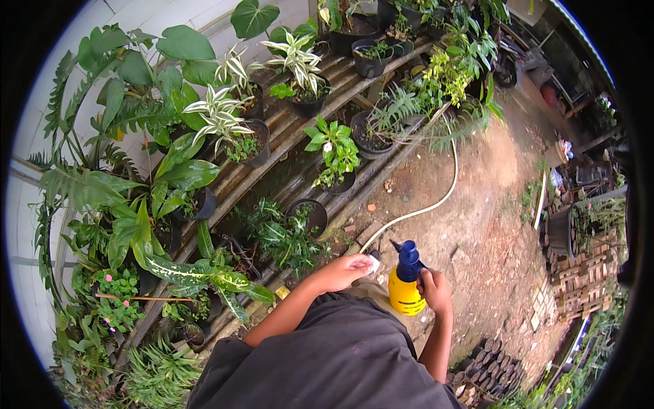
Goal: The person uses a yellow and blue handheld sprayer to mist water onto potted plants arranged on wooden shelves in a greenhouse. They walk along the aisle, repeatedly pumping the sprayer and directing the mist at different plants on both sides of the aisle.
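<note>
My right hand (437, 290) is closed round the handle of a spray bottle (403, 296) with a yellow body and a dark blue top. The bottle stands upright in front of my body, its nozzle pointing up and to the left. My left hand (343, 273) is to the left of the bottle, with its fingertips pinched on a small crumpled white wad (372, 264), perhaps tissue or cloth. The wad and the bottle are apart. Just beyond my left hand, a leafy plant with pale-veined leaves (285, 235) grows at the shelf's lower edge.
A tiered slatted shelf (289, 146) with several potted plants runs diagonally along a white wall (170, 20). On the dirt floor (477, 225) lies a pale hose (422, 210). Stacked small pots (489, 367) are at lower right, and a wooden lattice (582, 283) is at far right.
</note>
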The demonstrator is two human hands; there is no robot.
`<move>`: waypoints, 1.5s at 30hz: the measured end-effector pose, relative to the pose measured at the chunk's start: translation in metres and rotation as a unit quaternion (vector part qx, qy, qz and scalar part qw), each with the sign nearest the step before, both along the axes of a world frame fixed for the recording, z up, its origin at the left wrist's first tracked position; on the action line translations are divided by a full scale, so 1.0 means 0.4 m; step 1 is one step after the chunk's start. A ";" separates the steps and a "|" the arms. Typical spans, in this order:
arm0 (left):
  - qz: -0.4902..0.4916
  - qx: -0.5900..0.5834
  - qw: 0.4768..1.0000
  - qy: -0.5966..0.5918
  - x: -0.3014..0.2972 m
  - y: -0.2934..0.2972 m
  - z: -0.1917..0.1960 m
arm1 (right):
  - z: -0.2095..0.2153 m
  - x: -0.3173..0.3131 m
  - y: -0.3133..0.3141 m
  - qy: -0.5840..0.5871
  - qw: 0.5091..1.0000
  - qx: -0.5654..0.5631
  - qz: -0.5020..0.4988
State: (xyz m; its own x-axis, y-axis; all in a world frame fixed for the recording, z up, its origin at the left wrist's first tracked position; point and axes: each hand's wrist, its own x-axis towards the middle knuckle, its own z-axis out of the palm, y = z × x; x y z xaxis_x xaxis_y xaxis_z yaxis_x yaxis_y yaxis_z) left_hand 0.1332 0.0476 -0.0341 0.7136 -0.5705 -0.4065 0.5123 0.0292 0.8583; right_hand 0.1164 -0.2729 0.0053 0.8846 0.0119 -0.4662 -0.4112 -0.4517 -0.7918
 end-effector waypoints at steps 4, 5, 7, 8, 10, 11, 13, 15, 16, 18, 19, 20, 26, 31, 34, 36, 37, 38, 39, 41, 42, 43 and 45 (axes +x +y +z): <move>0.013 0.073 0.997 0.021 0.033 0.025 0.031 | -0.014 0.041 -0.016 -0.022 0.998 0.035 -0.056; 0.007 0.095 0.995 0.006 0.044 0.028 0.038 | -0.016 0.047 -0.018 -0.030 0.999 0.021 -0.035; 0.015 0.101 0.995 0.003 0.070 0.026 0.054 | -0.015 0.066 -0.024 -0.039 0.997 -0.042 0.048; 0.021 0.101 0.995 0.002 0.086 0.018 0.061 | -0.017 0.079 -0.025 -0.065 0.990 -0.063 0.106; 0.029 0.099 0.995 -0.003 0.120 -0.007 0.074 | -0.016 0.112 -0.040 -0.098 0.963 -0.105 0.229; 0.033 0.100 0.994 -0.006 0.139 -0.023 0.081 | -0.016 0.136 -0.051 -0.092 0.968 -0.096 0.214; 0.038 0.098 0.994 0.000 0.182 -0.061 0.093 | -0.016 0.184 -0.080 -0.086 0.975 -0.088 0.184; 0.027 0.107 0.994 -0.002 0.220 -0.108 0.102 | -0.013 0.220 -0.118 -0.045 0.996 -0.032 0.067; 0.022 0.111 0.994 -0.002 0.240 -0.133 0.105 | -0.010 0.231 -0.141 -0.015 1.000 -0.010 0.005; -0.002 0.113 0.994 -0.002 0.284 -0.184 0.104 | -0.002 0.243 -0.186 -0.036 0.999 0.026 -0.025; -0.013 0.113 0.993 -0.002 0.305 -0.212 0.101 | 0.004 0.243 -0.209 -0.038 0.998 0.040 -0.041; -0.025 0.113 0.993 -0.002 0.325 -0.240 0.099 | 0.010 0.244 -0.228 -0.017 0.997 0.047 -0.061; -0.063 0.099 0.993 -0.016 0.441 -0.413 0.071 | 0.038 0.317 -0.333 -0.074 0.996 0.030 -0.042; -0.047 0.102 0.994 -0.015 0.491 -0.534 0.016 | 0.030 0.407 -0.411 -0.060 0.998 -0.003 -0.020; -0.045 0.116 0.992 0.000 0.495 -0.547 -0.002 | 0.030 0.457 -0.420 -0.038 0.999 -0.008 -0.029; -0.047 0.132 0.990 0.018 0.510 -0.534 -0.014 | 0.043 0.508 -0.426 -0.005 0.999 -0.034 0.005; -0.050 0.146 0.988 0.027 0.523 -0.532 -0.024 | 0.055 0.539 -0.432 -0.034 0.997 -0.027 0.061; -0.084 0.162 0.983 0.018 0.542 -0.531 -0.038 | 0.069 0.572 -0.441 -0.020 0.993 -0.046 0.105; -0.143 0.180 0.973 0.008 0.562 -0.532 -0.052 | 0.082 0.609 -0.443 -0.016 0.991 -0.023 0.130; -0.297 0.268 0.915 -0.045 0.615 -0.542 -0.085 | 0.116 0.688 -0.455 -0.042 0.988 0.030 0.149; -0.374 0.312 0.866 -0.114 0.650 -0.557 -0.103 | 0.135 0.727 -0.457 -0.012 0.987 0.029 0.157; -0.372 0.299 0.872 -0.112 0.671 -0.571 -0.116 | 0.156 0.757 -0.456 -0.015 0.987 0.073 0.141; -0.344 0.246 0.896 -0.138 0.773 -0.592 -0.132 | 0.193 0.837 -0.437 -0.034 0.981 0.159 0.108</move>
